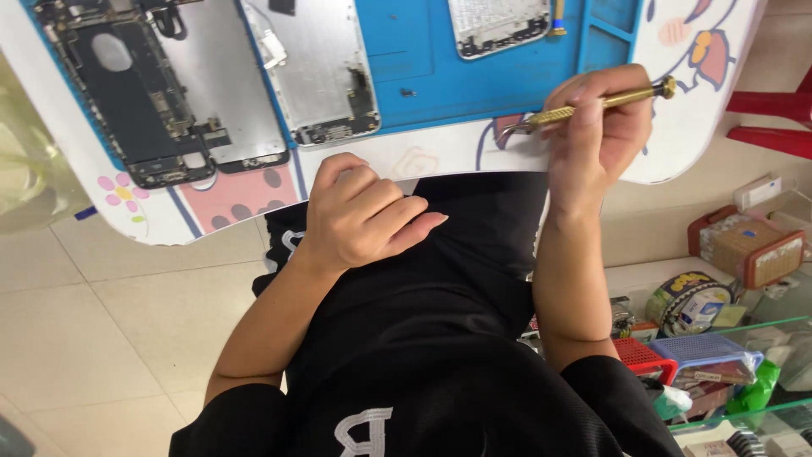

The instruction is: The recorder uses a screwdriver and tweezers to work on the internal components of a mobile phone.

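Observation:
My right hand [595,135] grips a brass-coloured screwdriver [592,107] that lies sideways over the near edge of the white table [685,144]. Its tip end meets a curved metal tool, perhaps tweezers [510,130], at that edge. My left hand [359,216] is loosely curled against my black shirt just below the table edge; whether it holds something small I cannot tell. On the blue mat [474,80] lie opened phone parts: a dark phone body with its circuit board [135,93], a silver back housing [317,68] and a silver frame [499,25].
A tiny screw [408,92] sits on the mat. Right of me are shelves with a red-rimmed box [748,245], a tape roll [689,300], a small red basket [643,355] and a blue basket [706,349]. A red stool [774,118] stands at the far right. Tiled floor lies to the left.

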